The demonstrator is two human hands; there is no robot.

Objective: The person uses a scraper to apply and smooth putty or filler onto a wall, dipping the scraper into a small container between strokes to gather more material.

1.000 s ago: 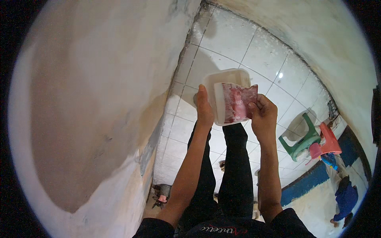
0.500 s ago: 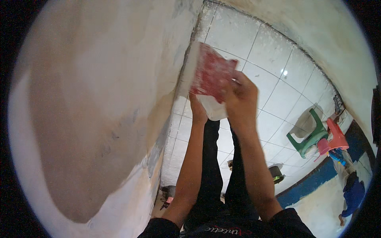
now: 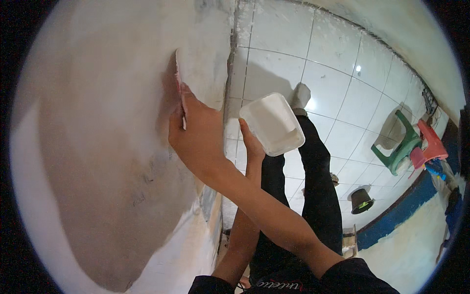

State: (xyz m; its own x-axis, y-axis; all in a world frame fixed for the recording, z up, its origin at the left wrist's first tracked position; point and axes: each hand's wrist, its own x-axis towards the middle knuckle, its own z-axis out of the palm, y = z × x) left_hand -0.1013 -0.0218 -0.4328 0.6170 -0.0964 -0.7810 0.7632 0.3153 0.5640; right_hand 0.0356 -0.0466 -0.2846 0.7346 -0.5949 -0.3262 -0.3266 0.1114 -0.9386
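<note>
Now the pink scraper (image 3: 180, 93) is pressed against the plastered wall (image 3: 98, 161) at upper left, where half a second ago it lay flat over the white tub out above the floor tiles. It shows edge-on as a thin pink strip, its long axis running nearly up and down in the picture, with the upper end on the wall and the lower end in the fingers. The right hand (image 3: 196, 130), its forearm crossing over the left one, grips the lower part of the scraper with the fingers closed around it. The scraper has come away from the tub and swung left to the wall since the earlier frames.

The left hand (image 3: 252, 144) holds a white rectangular tub (image 3: 271, 122) from below, thumb clamped on its near rim, just right of the wall's corner. The tub tilts toward the camera; its inside looks coated in white material, though how full it is cannot be told.

Beneath both arms are the person's dark trousers and one foot on the white tiled floor (image 3: 333, 83). Well away at right stand a green plastic chair (image 3: 399, 147) and a red stool (image 3: 431, 144) against a blue-based wall, and a dark bucket (image 3: 361, 200) sits on the tiles nearer the legs.
</note>
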